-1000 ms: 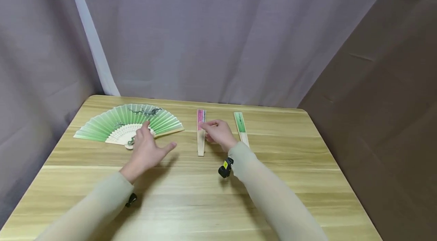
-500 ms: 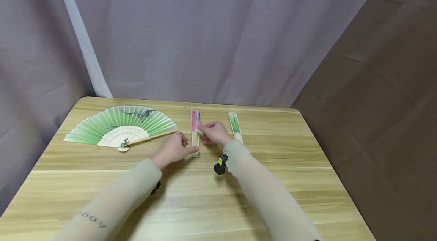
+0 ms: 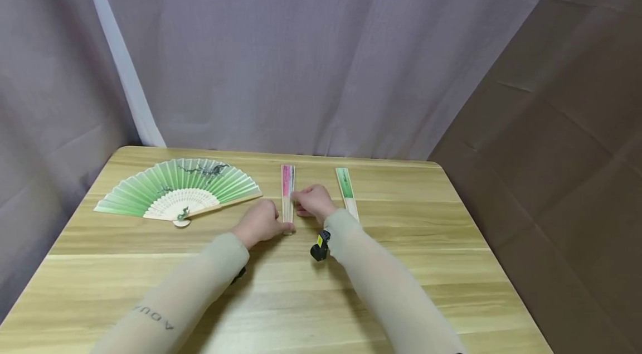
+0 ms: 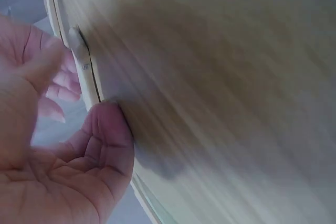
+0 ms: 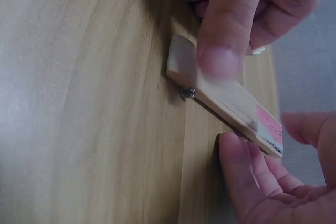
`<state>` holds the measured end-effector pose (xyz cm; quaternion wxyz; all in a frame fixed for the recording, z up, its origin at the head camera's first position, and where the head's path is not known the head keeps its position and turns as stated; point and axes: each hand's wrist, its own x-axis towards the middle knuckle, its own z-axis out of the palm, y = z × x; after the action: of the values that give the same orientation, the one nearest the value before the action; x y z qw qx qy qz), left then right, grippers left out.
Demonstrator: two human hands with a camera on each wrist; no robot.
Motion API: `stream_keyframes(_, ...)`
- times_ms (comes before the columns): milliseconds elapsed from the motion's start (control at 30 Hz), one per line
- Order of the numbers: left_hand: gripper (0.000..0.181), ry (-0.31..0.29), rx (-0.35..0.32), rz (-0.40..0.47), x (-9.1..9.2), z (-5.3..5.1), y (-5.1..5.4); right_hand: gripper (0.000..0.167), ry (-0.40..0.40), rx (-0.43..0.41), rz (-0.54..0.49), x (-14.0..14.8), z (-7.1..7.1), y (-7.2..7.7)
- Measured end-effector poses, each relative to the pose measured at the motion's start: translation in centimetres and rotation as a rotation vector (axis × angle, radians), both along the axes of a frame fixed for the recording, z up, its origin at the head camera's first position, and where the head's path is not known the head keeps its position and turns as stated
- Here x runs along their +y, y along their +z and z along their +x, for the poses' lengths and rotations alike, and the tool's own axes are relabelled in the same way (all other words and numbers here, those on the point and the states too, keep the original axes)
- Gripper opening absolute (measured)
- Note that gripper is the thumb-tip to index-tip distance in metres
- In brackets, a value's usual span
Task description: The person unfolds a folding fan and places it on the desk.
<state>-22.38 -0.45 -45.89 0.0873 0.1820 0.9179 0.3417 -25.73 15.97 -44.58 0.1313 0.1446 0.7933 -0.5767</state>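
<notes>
Pink folding fan (image 3: 287,192), closed up, is lying just about mid-frame on the wood-grain table (image 3: 311,304), from what the head view gives me. Both hands are on or right at it: the left hand (image 3: 258,222) has its thumb across the bare wooden end, fingers curled in, while the right hand (image 3: 314,201) is at its right-hand edge, thumb and fingers close together. Left of centre there's a green pleated fan (image 3: 145,193) spread wide with a dark branch print, and right of centre a closed green fan (image 3: 345,184), leaning a bit, lower end close to the right sleeve (image 3: 391,281). Grey curtains (image 3: 261,53) fill the top of the frame.

Left wrist view is kinda murky. The wooden fan edge runs down the left side, with the thumb and a bent finger close in around it.

Right wrist view's the clearest: the fan sits slantwise right of centre, rivet (image 5: 187,93) toward the middle, pink print toward the right. Left thumb presses on top from above, so that hand's pinching it. The right one's in the lower right, fingertips at the fan's edge and thumb spread apart; can't tell if it's really gripping.
</notes>
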Motion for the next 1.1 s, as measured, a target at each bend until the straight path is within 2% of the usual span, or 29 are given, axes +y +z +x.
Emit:
stream_keyframes(200,0.029,-0.056,0.055,-0.003,0.3,0.3,-0.3,0.017,-0.022,-0.033,-0.015,-0.9,0.3,0.1)
stream_keyframes(433,0.031,-0.062,0.007,0.011,0.3,-0.2,-0.4,0.02,0.001,-0.059,0.005,-1.1,0.1,0.1)
stream_keyframes(567,0.035,-0.058,-0.017,-0.001,0.2,-0.6,-0.5,0.016,0.025,-0.069,0.03,-1.2,-0.1,0.0)
stream_keyframes(700,0.037,-0.06,-0.019,-0.017,0.2,-0.7,-0.4,0.015,0.04,-0.058,0.02,-1.1,-0.2,0.0)
stream_keyframes(933,0.035,-0.06,-0.047,0.025,0.2,-0.4,-0.5,0.02,0.052,-0.045,-0.032,-0.6,0.1,-0.4)
stream_keyframes(1100,0.031,-0.056,-0.015,0.047,0.2,-0.2,-0.5,0.02,0.062,0.021,-0.087,-0.1,0.5,-0.6)
